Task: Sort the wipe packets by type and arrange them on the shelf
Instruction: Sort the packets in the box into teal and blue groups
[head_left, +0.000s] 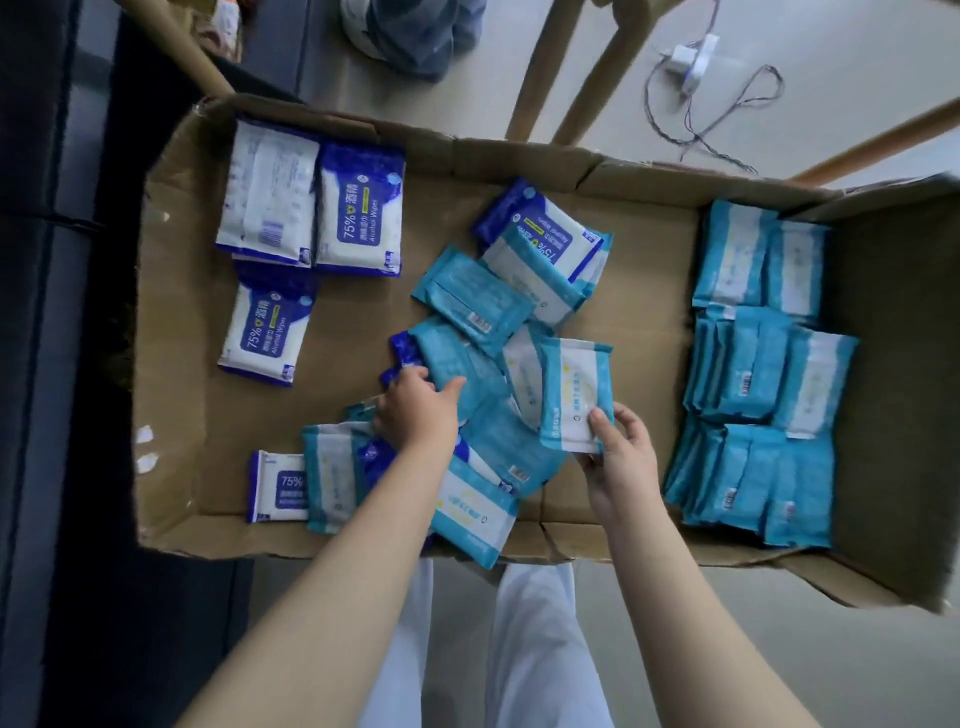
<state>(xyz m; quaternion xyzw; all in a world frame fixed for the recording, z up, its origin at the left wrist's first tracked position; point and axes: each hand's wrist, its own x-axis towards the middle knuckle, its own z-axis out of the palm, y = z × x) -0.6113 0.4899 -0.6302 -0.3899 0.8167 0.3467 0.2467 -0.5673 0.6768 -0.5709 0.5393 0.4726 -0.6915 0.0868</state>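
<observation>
Pinches with the right hand the near edge of a teal-and-white packet, thumb on its printed face, fingers curled underneath, forearm reaching in over the near wall of the cardboard box. Holds that packet face up and tilted, over the middle of the box, at the right fringe of the loose pile.

Reaches with the left hand into the near-left part of that pile, palm down, thumb stretched across a teal wrapper, fingertips at the edge of a dark blue one; cannot tell whether gripping or only touching.

From the box's centre to its near wall: the pile, teal and dark blue overlapping. Against the box's right side: sorted teal packets in overlapping rows, well apart from the pile. In the box's far-left corner: three alcohol wipe packets, white with dark blue, lying flat. By the near wall, left of the pile: another alcohol wipe packet. Beyond the box's far wall: wooden legs and a cable on the floor.
</observation>
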